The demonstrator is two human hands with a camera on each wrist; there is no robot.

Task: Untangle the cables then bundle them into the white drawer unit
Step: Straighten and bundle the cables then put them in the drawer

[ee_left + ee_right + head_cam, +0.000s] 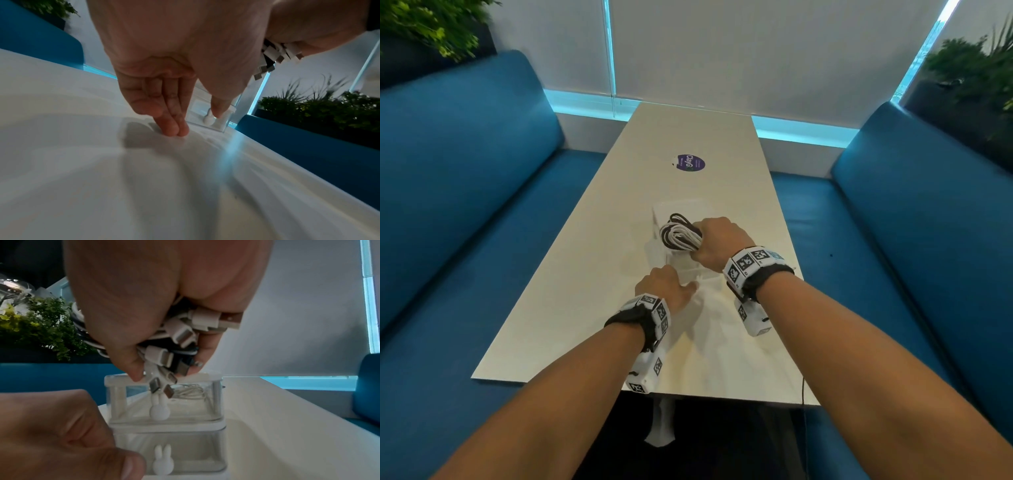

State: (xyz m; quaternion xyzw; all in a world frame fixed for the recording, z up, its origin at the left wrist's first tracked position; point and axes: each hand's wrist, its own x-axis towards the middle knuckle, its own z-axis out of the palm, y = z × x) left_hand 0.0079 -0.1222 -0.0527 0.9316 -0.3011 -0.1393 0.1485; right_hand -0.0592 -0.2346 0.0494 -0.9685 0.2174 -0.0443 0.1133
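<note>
A coiled bundle of black and white cables (679,234) is gripped in my right hand (697,240), held just above the small clear-and-white drawer unit (681,207) on the table. In the right wrist view the cables' (164,353) plug ends hang from my right hand (164,373) over the unit (216,402), which has two stacked drawers with white rabbit knobs. A thin white cable (191,392) lies inside the upper drawer. My left hand (671,277) sits at the unit's front. Its fingertips (172,128) rest on the table, and its thumb touches the drawer front (197,107) by a knob.
The long white table (571,291) carries a round purple sticker (690,162) beyond the unit. Blue sofas (465,192) flank both sides, with planters behind them. A wall with a window strip closes the far end.
</note>
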